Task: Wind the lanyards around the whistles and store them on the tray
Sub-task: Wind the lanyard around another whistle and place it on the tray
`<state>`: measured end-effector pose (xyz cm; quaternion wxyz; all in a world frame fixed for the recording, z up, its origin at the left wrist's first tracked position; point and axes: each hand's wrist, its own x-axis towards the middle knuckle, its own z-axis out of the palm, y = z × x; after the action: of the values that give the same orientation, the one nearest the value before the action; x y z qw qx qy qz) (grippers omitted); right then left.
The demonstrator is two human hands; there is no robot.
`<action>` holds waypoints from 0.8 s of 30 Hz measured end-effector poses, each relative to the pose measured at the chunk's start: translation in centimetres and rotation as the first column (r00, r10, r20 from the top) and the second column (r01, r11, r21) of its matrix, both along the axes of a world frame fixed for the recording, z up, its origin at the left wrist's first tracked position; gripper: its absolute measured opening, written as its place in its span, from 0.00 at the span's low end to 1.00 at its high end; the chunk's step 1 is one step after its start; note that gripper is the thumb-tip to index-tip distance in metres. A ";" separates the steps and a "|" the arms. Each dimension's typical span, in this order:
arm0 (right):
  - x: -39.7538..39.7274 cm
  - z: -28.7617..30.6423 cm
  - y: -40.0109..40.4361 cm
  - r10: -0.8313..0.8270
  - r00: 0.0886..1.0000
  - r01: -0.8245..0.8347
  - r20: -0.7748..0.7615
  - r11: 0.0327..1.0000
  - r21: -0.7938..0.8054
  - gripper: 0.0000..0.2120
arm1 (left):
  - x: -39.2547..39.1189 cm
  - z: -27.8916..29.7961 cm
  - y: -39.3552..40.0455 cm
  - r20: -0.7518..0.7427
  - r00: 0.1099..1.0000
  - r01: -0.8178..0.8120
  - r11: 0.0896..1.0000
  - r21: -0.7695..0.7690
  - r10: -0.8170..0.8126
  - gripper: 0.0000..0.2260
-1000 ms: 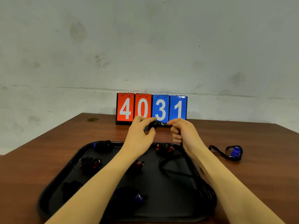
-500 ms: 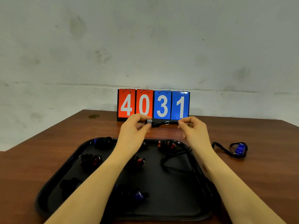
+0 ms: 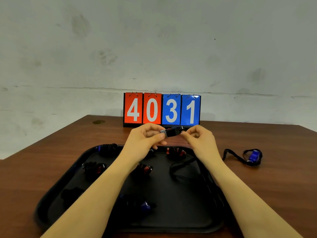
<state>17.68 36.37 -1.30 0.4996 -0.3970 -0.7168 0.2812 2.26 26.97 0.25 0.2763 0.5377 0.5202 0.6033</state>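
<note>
I hold a black whistle [image 3: 172, 132] level in the air above the far edge of the black tray [image 3: 178, 219]. My left hand [image 3: 145, 140] pinches its mouthpiece end. My right hand [image 3: 199, 139] pinches the ring end, where the black lanyard [image 3: 181, 166] starts; the lanyard hangs down in a loose loop over the tray's right side. Several whistles wound in their lanyards lie on the tray, among them a red one [image 3: 93, 167] and a blue one [image 3: 137, 204]. A blue whistle [image 3: 254, 156] with its lanyard unwound lies on the table to the right of the tray.
A flip scoreboard [image 3: 162, 109] reading 4031 stands at the table's far edge, just behind my hands. The brown wooden table [image 3: 274, 186] runs to a grey wall. A small dark spot [image 3: 98, 122] marks the far left corner.
My hands have moved apart and stretched the black whistle out level between them. My right hand went from a fist near the left hand to a pinch on the ring end.
</note>
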 end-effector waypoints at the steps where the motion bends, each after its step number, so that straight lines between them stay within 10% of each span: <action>1: -0.1 0.0 -0.1 0.011 1.000 -0.011 0.020 1.000 0.008 0.08 | 0.1 0.0 0.0 0.018 1.000 0.008 1.000 0.000 -0.008 0.06; 14: -1.9 0.1 -2.4 0.197 0.850 -0.322 0.489 0.929 0.185 0.09 | 0.0 -0.4 0.3 0.171 0.970 -0.182 0.983 0.031 0.174 0.04; 24: -1.4 1.1 -3.5 0.125 0.805 -0.420 0.581 0.811 0.408 0.08 | -0.3 -0.7 0.2 -0.237 0.938 -0.234 0.967 0.101 0.251 0.06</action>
<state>16.25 32.87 -0.24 0.3231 -0.1973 -0.9251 0.0291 1.94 27.13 -0.48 0.1131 0.5502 0.5910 0.5789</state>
